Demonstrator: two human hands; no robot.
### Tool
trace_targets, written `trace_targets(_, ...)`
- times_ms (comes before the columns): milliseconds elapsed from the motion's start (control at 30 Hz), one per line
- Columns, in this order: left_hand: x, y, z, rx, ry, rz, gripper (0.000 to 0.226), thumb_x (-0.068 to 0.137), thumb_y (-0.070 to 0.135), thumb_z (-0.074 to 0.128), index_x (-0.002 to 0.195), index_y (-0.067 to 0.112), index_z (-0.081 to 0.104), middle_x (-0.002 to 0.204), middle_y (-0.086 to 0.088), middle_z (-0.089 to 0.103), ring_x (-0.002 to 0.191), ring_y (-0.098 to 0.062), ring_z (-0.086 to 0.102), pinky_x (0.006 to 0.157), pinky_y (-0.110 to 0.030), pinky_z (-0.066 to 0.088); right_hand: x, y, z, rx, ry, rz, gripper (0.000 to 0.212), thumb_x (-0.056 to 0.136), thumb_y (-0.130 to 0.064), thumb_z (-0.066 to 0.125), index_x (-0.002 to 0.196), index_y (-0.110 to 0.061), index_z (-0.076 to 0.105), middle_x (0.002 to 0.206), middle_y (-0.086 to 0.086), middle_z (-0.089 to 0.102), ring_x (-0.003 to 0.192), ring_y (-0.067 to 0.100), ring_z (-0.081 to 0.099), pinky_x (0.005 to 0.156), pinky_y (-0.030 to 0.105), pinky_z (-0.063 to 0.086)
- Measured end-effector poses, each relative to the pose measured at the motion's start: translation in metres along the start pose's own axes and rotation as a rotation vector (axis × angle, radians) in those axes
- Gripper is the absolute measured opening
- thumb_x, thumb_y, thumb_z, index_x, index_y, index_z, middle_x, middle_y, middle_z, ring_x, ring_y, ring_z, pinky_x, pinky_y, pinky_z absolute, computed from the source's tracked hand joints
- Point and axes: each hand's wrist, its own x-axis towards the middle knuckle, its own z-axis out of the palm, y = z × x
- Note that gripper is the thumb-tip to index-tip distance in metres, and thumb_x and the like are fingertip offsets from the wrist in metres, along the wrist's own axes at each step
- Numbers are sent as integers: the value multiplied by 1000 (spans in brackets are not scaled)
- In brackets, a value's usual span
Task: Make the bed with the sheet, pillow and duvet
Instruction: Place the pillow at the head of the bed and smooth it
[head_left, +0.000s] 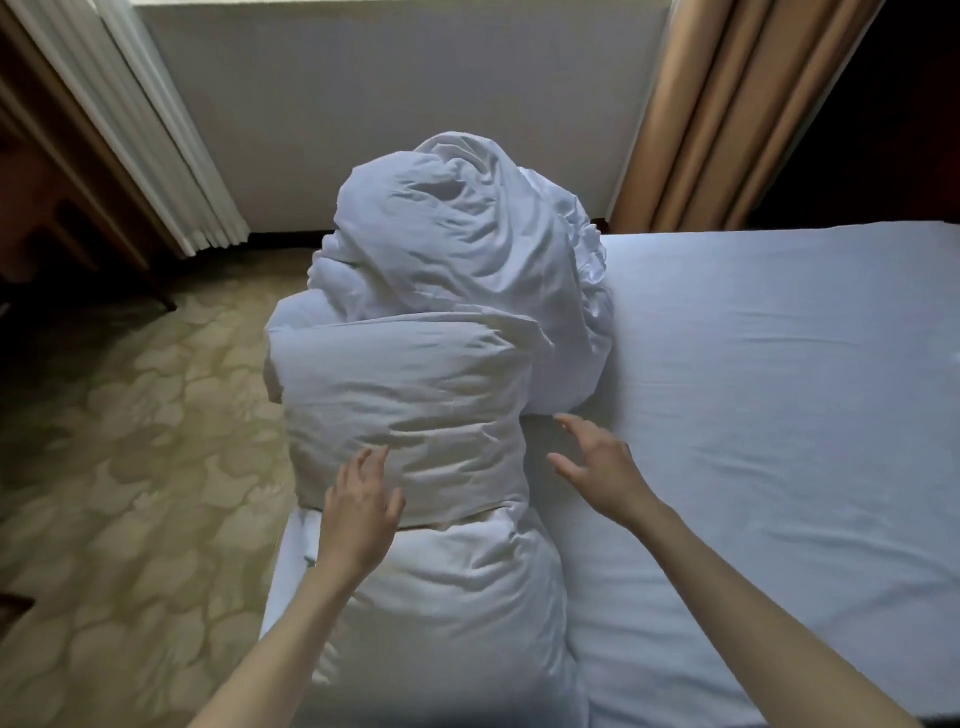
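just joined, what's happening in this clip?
A person is making a bed. The sheet already lies fairly smooth over the mattress. A heap of white bedding, a pillow stacked against the bunched duvet, sits along the bed's left edge. Both hands are open and reaching for the pillow: the left hand on or just above its front, the right hand beside its right side. Nothing is gripped.

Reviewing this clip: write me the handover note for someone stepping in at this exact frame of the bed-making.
Left hand: open, fingers spread against the near face of the pillow, no grip.
Right hand: open, at the pillow's right side above the sheet, holding nothing.
Pillow lies in a pile along the bed's left edge, with the bunched duvet heaped behind it and more white bedding beneath.
Done: sheet spread over the mattress, mostly smooth.
Left: place the pillow, spread the duvet.
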Motion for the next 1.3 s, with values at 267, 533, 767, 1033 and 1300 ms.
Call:
trace_targets(267, 11, -115, 0, -136, -159, -183, 66, 94, 31, 54, 150, 15, 22, 151, -13, 24, 137, -33, 25, 110, -45, 24, -14, -49, 83, 112, -100, 257, 70, 88, -36, 63, 146, -25, 27, 143, 4, 41, 128, 24, 42, 105, 43, 36)
trace_targets(533, 28, -148, 36, -488, -306, -411, 95, 85, 54, 61, 152, 25, 1, 154, -14, 11, 139, -38, 19, 112, -51, 22, 3, -33, 132, 78, -204, 540, 96, 73, -59, 64, 149, -33, 11, 148, 8, 32, 130, 33, 37, 104, 50, 36)
trace_targets(767, 29, -143, 62, -822, -384, -539, 96, 84, 55, 64, 151, 35, -2, 154, 0, 31, 134, -32, 38, 107, -43, 35, 18, -27, 179, 452, -97, 635, 115, 53, -72, 66, 147, -40, 7, 143, 12, 41, 126, 32, 47, 103, 47, 41)
trace_targets(1033, 8, -131, 50, -982, -300, -519, 73, 89, 22, 61, 147, 35, 19, 137, 13, 46, 126, -16, 45, 102, -37, 39, -1, -51, 196, 510, 138, 636, 63, 89, -37, 61, 143, -28, 30, 123, 8, 62, 110, 35, 57, 86, 41, 46)
trace_targets(1300, -29, -124, 10, -1038, -234, -497, 67, 87, 39, 64, 144, 38, 29, 136, 15, 50, 122, -11, 52, 103, -44, 45, -48, -67, 154, 529, 235, 557, 30, 90, -25, 64, 117, -17, 55, 93, -13, 62, 86, 6, 59, 64, 9, 42)
